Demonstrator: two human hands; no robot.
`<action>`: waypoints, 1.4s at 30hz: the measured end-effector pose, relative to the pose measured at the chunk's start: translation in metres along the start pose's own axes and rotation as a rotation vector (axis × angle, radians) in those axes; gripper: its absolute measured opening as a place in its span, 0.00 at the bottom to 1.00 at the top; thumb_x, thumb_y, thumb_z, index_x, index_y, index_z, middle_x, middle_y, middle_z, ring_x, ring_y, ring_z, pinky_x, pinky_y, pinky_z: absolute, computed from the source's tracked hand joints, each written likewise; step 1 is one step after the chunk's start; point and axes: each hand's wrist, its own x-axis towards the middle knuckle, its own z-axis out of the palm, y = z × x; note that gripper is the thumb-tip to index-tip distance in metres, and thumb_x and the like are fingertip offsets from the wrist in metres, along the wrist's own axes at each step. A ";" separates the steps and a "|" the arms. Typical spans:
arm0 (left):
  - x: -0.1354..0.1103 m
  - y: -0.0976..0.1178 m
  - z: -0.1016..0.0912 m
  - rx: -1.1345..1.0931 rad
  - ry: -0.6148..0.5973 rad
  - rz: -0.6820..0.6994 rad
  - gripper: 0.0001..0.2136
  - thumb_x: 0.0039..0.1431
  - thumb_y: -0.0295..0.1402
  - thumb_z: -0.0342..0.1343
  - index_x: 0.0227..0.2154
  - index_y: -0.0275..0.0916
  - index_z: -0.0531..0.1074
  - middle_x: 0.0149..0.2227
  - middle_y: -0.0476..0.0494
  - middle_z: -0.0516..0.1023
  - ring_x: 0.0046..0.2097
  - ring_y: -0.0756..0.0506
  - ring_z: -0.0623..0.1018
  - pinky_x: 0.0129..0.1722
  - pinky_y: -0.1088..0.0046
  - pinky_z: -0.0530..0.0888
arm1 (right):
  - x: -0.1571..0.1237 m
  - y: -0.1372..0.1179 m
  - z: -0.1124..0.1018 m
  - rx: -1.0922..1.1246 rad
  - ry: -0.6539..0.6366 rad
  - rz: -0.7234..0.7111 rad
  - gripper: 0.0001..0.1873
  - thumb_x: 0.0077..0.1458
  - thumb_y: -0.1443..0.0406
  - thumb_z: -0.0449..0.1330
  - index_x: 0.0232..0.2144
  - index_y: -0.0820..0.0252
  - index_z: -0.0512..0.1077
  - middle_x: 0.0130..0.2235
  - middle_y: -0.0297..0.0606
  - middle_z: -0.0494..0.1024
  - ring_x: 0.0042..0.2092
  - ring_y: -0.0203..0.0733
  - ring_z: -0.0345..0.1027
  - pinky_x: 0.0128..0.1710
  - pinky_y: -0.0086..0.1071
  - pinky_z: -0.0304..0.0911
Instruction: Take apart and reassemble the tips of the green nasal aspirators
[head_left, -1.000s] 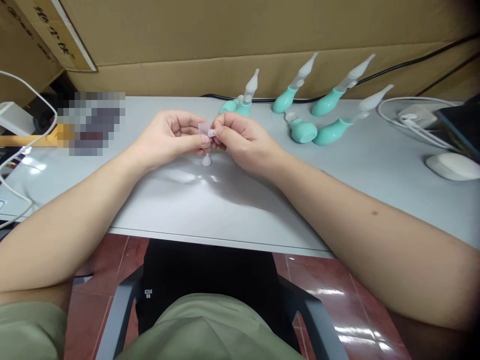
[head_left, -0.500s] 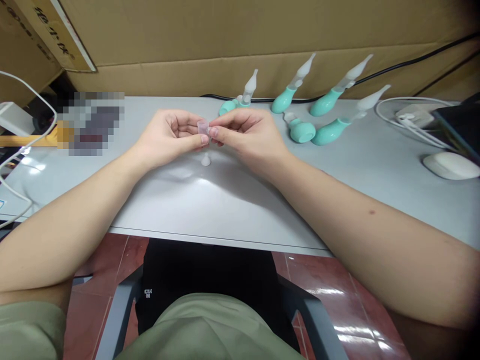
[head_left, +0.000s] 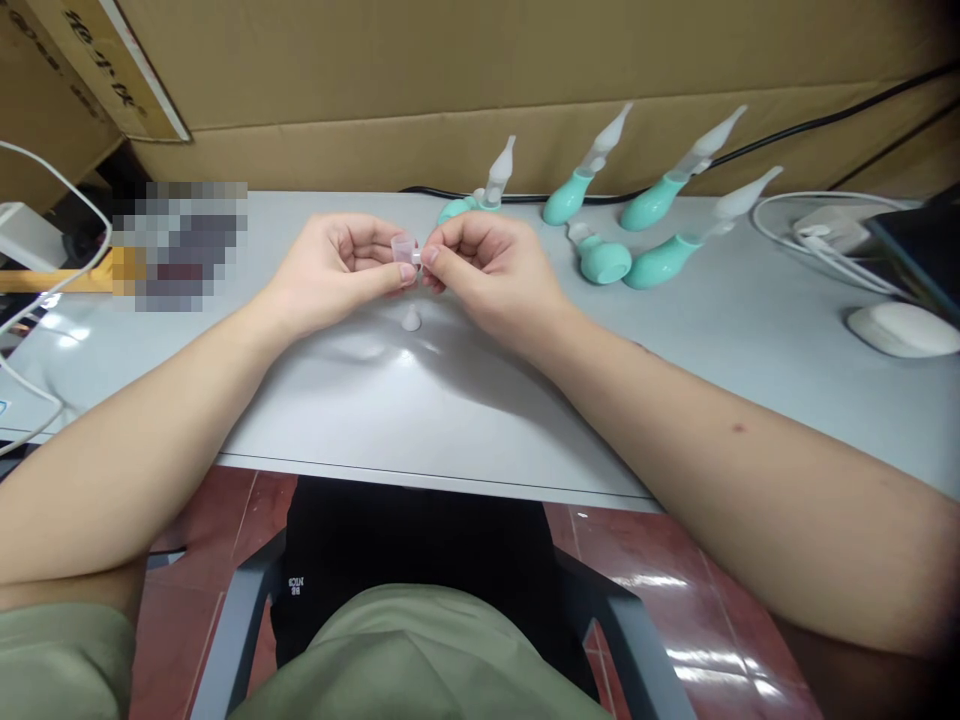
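Centrally, above the table (head_left: 450, 400) and nearer its far edge, a small clear cap (head_left: 405, 249) is pinched between the fingertips of the left hand (head_left: 337, 265) and right hand (head_left: 487, 270); both are closed on it. Steady alignment with light pressure is advised.

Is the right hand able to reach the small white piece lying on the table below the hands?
Probably yes. The small white piece lies on the bare table just under the right hand, nothing between; but its fingers pinch the clear part together with the left hand.
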 end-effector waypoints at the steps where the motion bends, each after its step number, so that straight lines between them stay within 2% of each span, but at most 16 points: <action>1: 0.001 -0.001 -0.001 -0.001 -0.010 0.000 0.16 0.56 0.34 0.89 0.42 0.40 0.89 0.40 0.46 0.94 0.50 0.34 0.99 0.59 0.53 0.98 | 0.000 0.000 0.000 0.011 -0.005 0.004 0.17 0.81 0.70 0.75 0.35 0.52 0.82 0.35 0.34 0.84 0.39 0.44 0.79 0.45 0.39 0.80; 6: 0.002 -0.003 -0.002 -0.015 -0.047 0.022 0.15 0.56 0.35 0.87 0.42 0.41 0.89 0.40 0.47 0.93 0.47 0.36 0.98 0.57 0.55 0.97 | 0.001 0.003 0.002 0.181 -0.027 0.105 0.17 0.79 0.72 0.74 0.34 0.54 0.82 0.34 0.34 0.83 0.36 0.40 0.74 0.39 0.35 0.72; 9: 0.004 -0.004 -0.006 0.030 -0.035 0.027 0.17 0.56 0.38 0.88 0.41 0.42 0.87 0.40 0.46 0.92 0.47 0.37 0.96 0.55 0.55 0.96 | 0.002 0.005 0.003 0.269 -0.034 0.151 0.17 0.79 0.65 0.78 0.35 0.54 0.80 0.36 0.35 0.84 0.36 0.40 0.75 0.40 0.35 0.73; 12: 0.007 -0.003 -0.013 0.101 0.000 0.029 0.18 0.58 0.41 0.88 0.40 0.42 0.85 0.41 0.43 0.91 0.45 0.40 0.93 0.52 0.57 0.93 | 0.002 0.004 0.000 0.236 -0.008 0.140 0.20 0.79 0.60 0.80 0.35 0.53 0.77 0.36 0.35 0.82 0.37 0.42 0.74 0.41 0.37 0.74; 15: 0.008 -0.001 -0.020 0.148 0.012 0.008 0.17 0.59 0.41 0.88 0.40 0.42 0.86 0.41 0.43 0.93 0.43 0.43 0.89 0.47 0.59 0.90 | -0.001 0.002 -0.002 -0.002 -0.017 0.023 0.17 0.80 0.62 0.76 0.36 0.52 0.78 0.37 0.36 0.83 0.38 0.43 0.73 0.43 0.41 0.74; 18: 0.009 -0.002 -0.025 0.173 0.013 -0.023 0.16 0.56 0.38 0.87 0.41 0.40 0.88 0.41 0.44 0.94 0.43 0.44 0.89 0.48 0.63 0.89 | -0.005 0.000 0.004 -0.353 -0.140 -0.241 0.10 0.78 0.69 0.70 0.39 0.53 0.82 0.41 0.38 0.86 0.44 0.48 0.78 0.58 0.49 0.78; 20: 0.009 -0.003 -0.027 0.208 0.013 -0.058 0.18 0.56 0.38 0.89 0.43 0.39 0.89 0.42 0.45 0.95 0.45 0.45 0.89 0.52 0.65 0.89 | -0.009 0.000 0.011 -0.574 -0.231 -0.392 0.11 0.79 0.72 0.66 0.42 0.54 0.83 0.46 0.40 0.89 0.52 0.55 0.80 0.67 0.57 0.75; 22: 0.009 -0.004 -0.028 0.248 0.006 -0.094 0.19 0.57 0.39 0.90 0.44 0.40 0.88 0.43 0.47 0.95 0.46 0.45 0.89 0.53 0.65 0.88 | -0.011 0.001 0.019 -0.764 -0.293 -0.425 0.13 0.83 0.72 0.63 0.44 0.55 0.85 0.51 0.44 0.88 0.60 0.62 0.79 0.69 0.62 0.73; 25: 0.008 -0.004 -0.029 0.298 -0.017 -0.112 0.18 0.54 0.38 0.90 0.42 0.41 0.90 0.42 0.45 0.95 0.45 0.43 0.89 0.49 0.63 0.87 | -0.015 0.004 0.025 -0.915 -0.327 -0.326 0.14 0.84 0.71 0.65 0.42 0.55 0.86 0.57 0.49 0.85 0.66 0.68 0.74 0.70 0.67 0.72; 29: 0.005 0.001 -0.030 0.366 -0.084 -0.083 0.15 0.54 0.40 0.84 0.40 0.39 0.91 0.41 0.42 0.95 0.43 0.41 0.90 0.45 0.62 0.86 | -0.016 0.006 0.017 -0.796 -0.309 -0.294 0.11 0.81 0.67 0.69 0.42 0.54 0.90 0.57 0.49 0.83 0.65 0.67 0.73 0.73 0.67 0.72; 34: 0.002 0.006 -0.029 0.442 -0.110 -0.122 0.17 0.56 0.44 0.84 0.42 0.39 0.90 0.39 0.42 0.93 0.41 0.40 0.89 0.43 0.62 0.85 | -0.011 0.010 -0.003 -0.574 -0.205 -0.302 0.10 0.74 0.66 0.69 0.48 0.54 0.93 0.52 0.47 0.87 0.57 0.60 0.78 0.71 0.62 0.75; 36: 0.001 0.009 -0.028 0.485 -0.115 -0.150 0.16 0.56 0.42 0.83 0.42 0.40 0.90 0.39 0.42 0.93 0.42 0.39 0.90 0.45 0.61 0.87 | -0.010 0.010 -0.007 -0.499 -0.198 -0.244 0.09 0.71 0.66 0.71 0.47 0.55 0.92 0.49 0.44 0.88 0.52 0.55 0.80 0.65 0.55 0.77; 38: 0.000 0.012 -0.028 0.530 -0.118 -0.171 0.14 0.56 0.41 0.81 0.42 0.40 0.90 0.40 0.42 0.94 0.44 0.38 0.92 0.48 0.61 0.89 | -0.009 0.010 -0.008 -0.433 -0.238 -0.180 0.06 0.70 0.65 0.72 0.45 0.56 0.92 0.45 0.43 0.87 0.46 0.51 0.78 0.54 0.47 0.77; 40: 0.000 0.015 -0.028 0.571 -0.132 -0.183 0.14 0.56 0.40 0.80 0.42 0.40 0.90 0.42 0.41 0.95 0.46 0.37 0.93 0.51 0.61 0.90 | -0.009 0.008 -0.007 -0.401 -0.299 -0.133 0.05 0.71 0.64 0.72 0.41 0.57 0.90 0.41 0.41 0.86 0.41 0.47 0.76 0.45 0.42 0.71; 42: 0.000 0.015 -0.030 0.589 -0.151 -0.183 0.15 0.56 0.41 0.81 0.42 0.41 0.91 0.43 0.42 0.96 0.46 0.37 0.94 0.52 0.62 0.90 | -0.009 0.005 -0.007 -0.415 -0.335 -0.107 0.07 0.73 0.65 0.71 0.39 0.57 0.87 0.38 0.38 0.84 0.39 0.45 0.73 0.42 0.40 0.66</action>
